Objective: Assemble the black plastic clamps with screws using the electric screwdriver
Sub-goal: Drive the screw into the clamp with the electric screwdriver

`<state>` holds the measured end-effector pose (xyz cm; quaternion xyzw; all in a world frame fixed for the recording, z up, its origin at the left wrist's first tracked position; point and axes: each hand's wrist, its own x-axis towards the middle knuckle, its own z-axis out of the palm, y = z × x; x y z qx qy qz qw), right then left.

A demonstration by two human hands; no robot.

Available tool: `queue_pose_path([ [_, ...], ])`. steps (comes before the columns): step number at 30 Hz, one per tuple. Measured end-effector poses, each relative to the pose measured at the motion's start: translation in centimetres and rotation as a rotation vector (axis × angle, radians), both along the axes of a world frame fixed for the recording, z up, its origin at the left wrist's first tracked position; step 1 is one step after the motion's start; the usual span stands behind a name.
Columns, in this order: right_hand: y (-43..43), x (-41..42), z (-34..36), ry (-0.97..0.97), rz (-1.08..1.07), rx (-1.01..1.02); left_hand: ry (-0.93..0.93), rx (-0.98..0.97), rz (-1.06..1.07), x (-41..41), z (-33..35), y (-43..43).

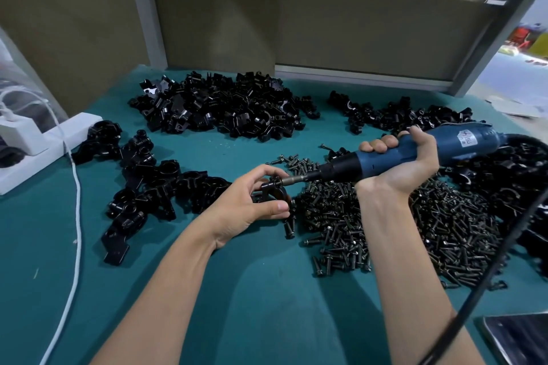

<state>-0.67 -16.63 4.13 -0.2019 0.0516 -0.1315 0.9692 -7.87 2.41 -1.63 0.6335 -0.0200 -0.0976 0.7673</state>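
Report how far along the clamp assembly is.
Done, it seems: a cluster of assembled-looking clamps lies at left. In hand: the left hand holds one clamp while the right hand grips the electric screwdriver, bit at that clamp. Left: large piles of loose clamp parts and screws, so most remains.

Screws point(415, 222) right of clamps point(148, 187)
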Motion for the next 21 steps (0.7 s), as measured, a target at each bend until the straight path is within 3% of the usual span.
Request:
queue_pose_path([
  [21,0.16,0.08,-0.21,0.012,-0.006,0.005,0.026,0.048,0.031,-0.06,-0.03,-0.24],
])
